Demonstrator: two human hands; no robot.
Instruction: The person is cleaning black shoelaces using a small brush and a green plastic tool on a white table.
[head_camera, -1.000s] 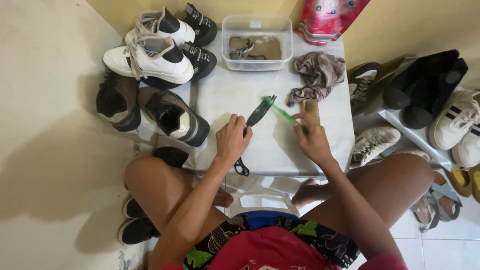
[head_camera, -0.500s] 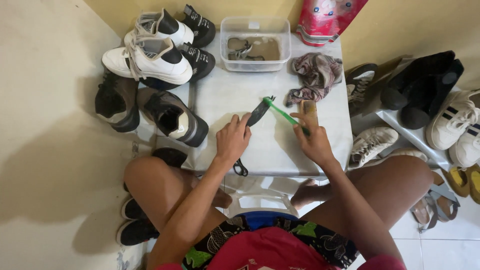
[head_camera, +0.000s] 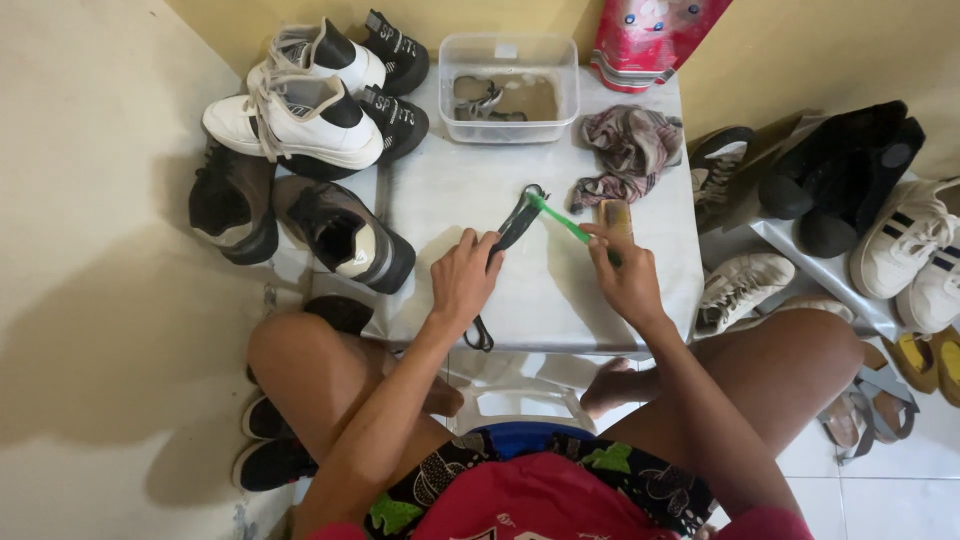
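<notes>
White low table (head_camera: 450, 200) carries one clear plastic tub (head_camera: 508, 75) and one crumpled rag (head_camera: 630, 150). Left hand (head_camera: 462, 280) presses one black shoelace (head_camera: 515, 225) down; right hand (head_camera: 625, 280) pinches one green toothbrush (head_camera: 558, 220) on it.

The counter (head_camera: 450, 200) looks smooth and a little shiny, like white plastic. On it, the toothbrush (head_camera: 560, 222) is green plastic, and the black lace (head_camera: 513, 230) next to it looks like soft, flat cloth. Behind the toothbrush sits a tub (head_camera: 508, 75) of clear plastic, and beside that a crumpled rag (head_camera: 630, 150) of soft cloth; the white shoes (head_camera: 300, 125) left of the tub look smooth and matt.
</notes>
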